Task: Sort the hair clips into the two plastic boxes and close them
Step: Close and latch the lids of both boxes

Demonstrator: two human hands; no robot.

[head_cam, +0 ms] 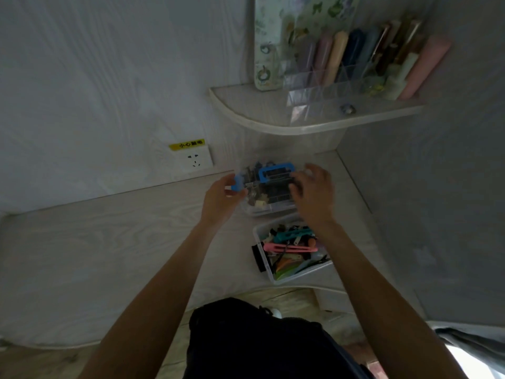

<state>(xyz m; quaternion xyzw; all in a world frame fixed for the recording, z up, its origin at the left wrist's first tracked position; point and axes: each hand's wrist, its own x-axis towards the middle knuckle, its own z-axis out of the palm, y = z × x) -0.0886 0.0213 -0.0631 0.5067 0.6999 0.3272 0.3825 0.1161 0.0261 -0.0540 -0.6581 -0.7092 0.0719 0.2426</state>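
Two clear plastic boxes stand on the desk near the right corner. The far box has its lid on, with a blue handle on top and a blue side latch. Dark hair clips show through it. My left hand grips the blue latch at the box's left end. My right hand rests on the box's right end, fingers curled over the lid. The near box is open and holds several hair clips, among them a pink clip and a teal clip. A black latch sits on its left side.
A wall socket with a yellow label is on the back wall. A corner shelf above the boxes carries a clear organiser with pastel tubes. The side wall stands close on the right. The desk's front edge curves in by my dark clothing.
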